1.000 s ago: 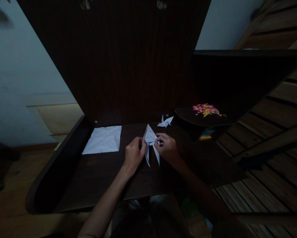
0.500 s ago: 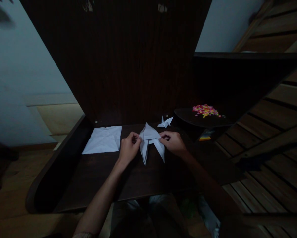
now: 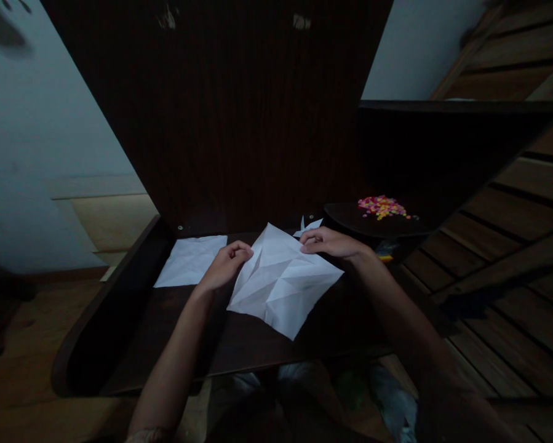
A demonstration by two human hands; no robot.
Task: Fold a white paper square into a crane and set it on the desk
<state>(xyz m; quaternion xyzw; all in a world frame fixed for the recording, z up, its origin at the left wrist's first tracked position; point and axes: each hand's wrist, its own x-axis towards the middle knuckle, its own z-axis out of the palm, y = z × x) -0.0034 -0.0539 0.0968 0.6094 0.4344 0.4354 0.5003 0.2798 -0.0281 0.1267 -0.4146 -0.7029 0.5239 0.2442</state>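
Observation:
A white sheet of paper, marked with many fold creases, spreads between my hands above the dark desk. My left hand pinches its upper left edge, fingers closed. On the opposite side, my right hand grips the upper right edge between thumb and fingers. Behind the right hand lies a small folded paper bird, partly hidden by that hand. To the left, a second creased white sheet lies flat on the desk, near my left wrist.
Small colourful pieces are heaped on a rounded corner shelf at the right. The desk has a raised left side panel and a tall dark back panel. Wooden slats stand at the far right.
The paper between my hands has opened from a narrow folded shape with two hanging points into a broad creased sheet. My hands have moved slightly apart.

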